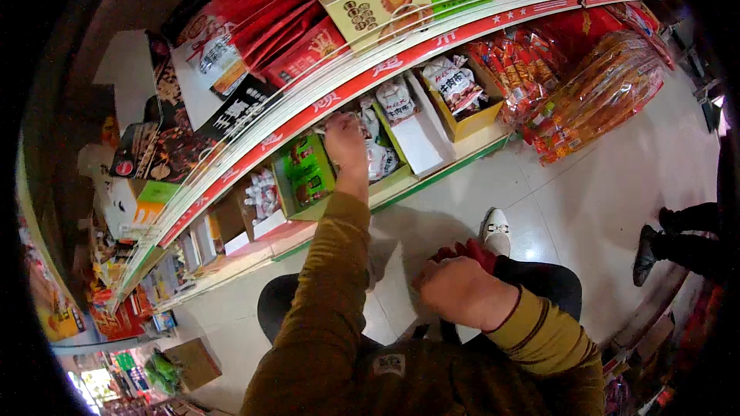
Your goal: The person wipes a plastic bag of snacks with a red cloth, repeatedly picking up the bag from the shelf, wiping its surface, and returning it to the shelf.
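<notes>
My left hand reaches under the upper shelf's edge into the bottom shelf. Its fingers are blurred and partly hidden, so I cannot tell what they hold. Just left of it stands a box of green snack packets; to its right, white snack packets lie in an open box. Low in front of my body, above my knee, my right hand is curled around a dark red packet, most of which the hand covers.
Above runs the shelf's red price strip with a wire rail. A yellow box of packets stands farther right, beside large clear-wrapped snack bags overhanging the tiled floor. Another person's dark shoe is at right. A cardboard box lies lower left.
</notes>
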Demonstrator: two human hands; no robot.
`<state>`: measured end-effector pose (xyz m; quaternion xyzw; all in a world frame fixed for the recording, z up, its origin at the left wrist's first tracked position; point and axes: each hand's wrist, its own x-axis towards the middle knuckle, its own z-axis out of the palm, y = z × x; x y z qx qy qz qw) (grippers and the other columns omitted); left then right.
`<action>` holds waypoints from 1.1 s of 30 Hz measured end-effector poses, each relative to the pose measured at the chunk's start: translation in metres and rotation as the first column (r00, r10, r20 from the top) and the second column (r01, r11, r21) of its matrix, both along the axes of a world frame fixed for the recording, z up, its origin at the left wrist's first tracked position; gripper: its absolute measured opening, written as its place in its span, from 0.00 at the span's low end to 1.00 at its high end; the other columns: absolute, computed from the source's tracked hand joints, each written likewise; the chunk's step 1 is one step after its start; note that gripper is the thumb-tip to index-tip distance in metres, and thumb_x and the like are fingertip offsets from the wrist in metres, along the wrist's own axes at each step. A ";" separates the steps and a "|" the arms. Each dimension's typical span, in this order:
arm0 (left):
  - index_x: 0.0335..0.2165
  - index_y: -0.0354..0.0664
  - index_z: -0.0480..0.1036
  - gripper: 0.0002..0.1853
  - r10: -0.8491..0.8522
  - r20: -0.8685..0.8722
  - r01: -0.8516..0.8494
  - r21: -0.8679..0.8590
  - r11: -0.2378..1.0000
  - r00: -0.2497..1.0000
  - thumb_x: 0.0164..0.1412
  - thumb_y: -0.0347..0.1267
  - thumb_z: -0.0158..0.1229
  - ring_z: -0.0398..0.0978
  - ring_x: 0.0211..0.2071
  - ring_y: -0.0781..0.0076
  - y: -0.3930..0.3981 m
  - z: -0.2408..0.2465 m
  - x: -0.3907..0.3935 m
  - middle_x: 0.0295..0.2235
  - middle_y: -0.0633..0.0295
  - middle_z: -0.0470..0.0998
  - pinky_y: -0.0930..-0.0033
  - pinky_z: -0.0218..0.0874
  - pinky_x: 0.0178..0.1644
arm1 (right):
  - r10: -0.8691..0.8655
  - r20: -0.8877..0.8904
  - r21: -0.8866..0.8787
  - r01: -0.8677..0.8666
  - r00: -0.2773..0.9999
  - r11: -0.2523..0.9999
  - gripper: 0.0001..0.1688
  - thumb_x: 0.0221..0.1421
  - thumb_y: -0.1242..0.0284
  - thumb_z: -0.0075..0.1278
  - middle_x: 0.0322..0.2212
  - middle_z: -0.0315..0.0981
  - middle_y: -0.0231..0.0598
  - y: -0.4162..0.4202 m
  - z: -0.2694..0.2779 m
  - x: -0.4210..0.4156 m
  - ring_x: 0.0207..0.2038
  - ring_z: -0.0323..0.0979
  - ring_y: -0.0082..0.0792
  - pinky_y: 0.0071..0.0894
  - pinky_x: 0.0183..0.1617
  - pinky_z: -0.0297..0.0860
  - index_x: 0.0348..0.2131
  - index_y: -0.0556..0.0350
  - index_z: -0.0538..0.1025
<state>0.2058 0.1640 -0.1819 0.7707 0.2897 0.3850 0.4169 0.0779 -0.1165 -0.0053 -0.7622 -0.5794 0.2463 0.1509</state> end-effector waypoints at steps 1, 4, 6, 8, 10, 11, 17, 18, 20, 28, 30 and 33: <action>0.22 0.36 0.70 0.06 0.111 0.028 -0.113 0.083 0.990 0.993 0.45 0.29 0.54 0.72 0.22 0.59 0.009 0.004 -0.017 0.21 0.51 0.73 0.64 0.62 0.30 | -0.001 -0.001 0.000 0.001 1.000 1.000 0.08 0.36 0.77 0.44 0.23 0.67 0.48 0.001 0.001 0.000 0.24 0.70 0.44 0.36 0.23 0.67 0.24 0.60 0.71; 0.22 0.35 0.69 0.11 0.311 -0.151 -0.314 -0.001 0.949 0.938 0.46 0.34 0.55 0.71 0.22 0.56 0.015 0.019 -0.038 0.19 0.50 0.73 0.60 0.61 0.29 | 0.009 0.015 0.037 -0.009 1.000 0.999 0.08 0.35 0.75 0.45 0.22 0.68 0.47 0.000 -0.003 0.000 0.24 0.70 0.45 0.38 0.24 0.67 0.22 0.59 0.71; 0.19 0.33 0.69 0.17 0.331 -0.279 -0.338 0.026 0.941 0.901 0.46 0.40 0.55 0.71 0.22 0.52 0.016 0.032 -0.040 0.20 0.48 0.73 0.58 0.61 0.30 | 0.023 0.024 0.007 -0.023 0.999 1.000 0.08 0.36 0.74 0.46 0.22 0.68 0.47 0.001 -0.004 0.001 0.24 0.70 0.45 0.39 0.24 0.67 0.22 0.59 0.72; 0.18 0.32 0.70 0.21 0.235 -0.347 -0.233 0.048 0.971 0.908 0.45 0.43 0.56 0.72 0.24 0.52 0.026 0.027 -0.034 0.20 0.47 0.74 0.58 0.61 0.31 | 0.007 0.042 0.008 -0.007 0.999 1.000 0.08 0.36 0.73 0.47 0.23 0.69 0.47 0.002 -0.005 0.002 0.24 0.70 0.45 0.40 0.24 0.67 0.22 0.58 0.72; 0.18 0.30 0.72 0.25 0.182 -0.535 -0.119 0.150 0.981 0.825 0.44 0.47 0.56 0.74 0.27 0.54 0.061 0.003 -0.028 0.21 0.45 0.74 0.60 0.62 0.32 | -0.012 0.073 0.043 0.009 0.997 0.999 0.08 0.37 0.72 0.47 0.23 0.69 0.47 0.005 -0.004 -0.001 0.24 0.70 0.46 0.41 0.24 0.67 0.22 0.58 0.72; 0.19 0.32 0.73 0.24 0.190 -0.576 -0.156 0.109 0.982 0.795 0.46 0.47 0.55 0.74 0.27 0.54 0.075 -0.007 -0.028 0.21 0.47 0.74 0.61 0.63 0.32 | -0.006 0.061 0.048 0.003 0.998 0.999 0.08 0.38 0.72 0.47 0.23 0.69 0.48 0.006 -0.008 0.000 0.24 0.71 0.46 0.41 0.24 0.67 0.22 0.59 0.72; 0.30 0.50 0.76 0.15 0.348 -0.848 0.348 0.491 0.799 0.400 0.56 0.41 0.44 0.74 0.34 0.66 0.035 0.019 -0.002 0.30 0.62 0.76 0.68 0.64 0.36 | -0.074 0.048 0.052 0.072 0.996 0.996 0.08 0.38 0.73 0.46 0.23 0.69 0.50 -0.005 -0.022 0.007 0.24 0.71 0.47 0.41 0.24 0.67 0.22 0.60 0.71; 0.37 0.58 0.72 0.13 0.400 -0.774 0.358 0.598 0.717 0.490 0.52 0.40 0.48 0.73 0.26 0.66 0.073 0.008 -0.014 0.26 0.61 0.76 0.65 0.63 0.29 | -0.053 0.054 0.085 0.049 0.997 0.995 0.08 0.37 0.73 0.46 0.23 0.69 0.50 -0.002 -0.016 0.002 0.24 0.71 0.47 0.41 0.24 0.67 0.22 0.60 0.72; 0.43 0.65 0.68 0.20 0.418 -0.604 0.348 0.765 0.541 0.679 0.47 0.40 0.52 0.73 0.20 0.65 0.110 -0.002 -0.020 0.24 0.61 0.76 0.60 0.62 0.24 | -0.020 0.059 0.099 0.014 0.998 0.995 0.07 0.37 0.74 0.46 0.23 0.70 0.50 0.003 -0.008 -0.001 0.23 0.71 0.47 0.41 0.24 0.67 0.21 0.60 0.72; 0.41 0.53 0.70 0.20 -0.146 -0.610 0.420 0.334 0.844 0.779 0.46 0.42 0.53 0.64 0.47 0.59 -0.013 0.054 0.048 0.46 0.61 0.67 0.56 0.57 0.48 | -0.012 -0.006 -0.027 0.012 1.000 1.000 0.05 0.34 0.76 0.47 0.23 0.70 0.50 0.002 -0.008 0.006 0.24 0.70 0.46 0.38 0.25 0.67 0.19 0.60 0.72; 0.40 0.52 0.70 0.19 -0.066 -0.526 0.370 0.497 0.785 0.848 0.46 0.41 0.51 0.64 0.46 0.58 -0.038 0.062 0.059 0.44 0.59 0.68 0.56 0.58 0.47 | -0.047 0.014 -0.004 0.047 0.999 0.999 0.06 0.34 0.77 0.47 0.23 0.70 0.49 0.000 -0.006 0.004 0.25 0.71 0.45 0.38 0.25 0.67 0.20 0.60 0.72; 0.38 0.48 0.70 0.19 0.056 -0.394 0.288 0.754 0.591 0.917 0.47 0.41 0.49 0.68 0.42 0.54 -0.003 0.018 0.076 0.41 0.54 0.70 0.58 0.59 0.46 | 0.007 0.007 -0.026 -0.007 1.000 1.000 0.08 0.33 0.77 0.47 0.24 0.69 0.48 0.005 0.002 0.003 0.26 0.71 0.44 0.37 0.26 0.67 0.22 0.60 0.72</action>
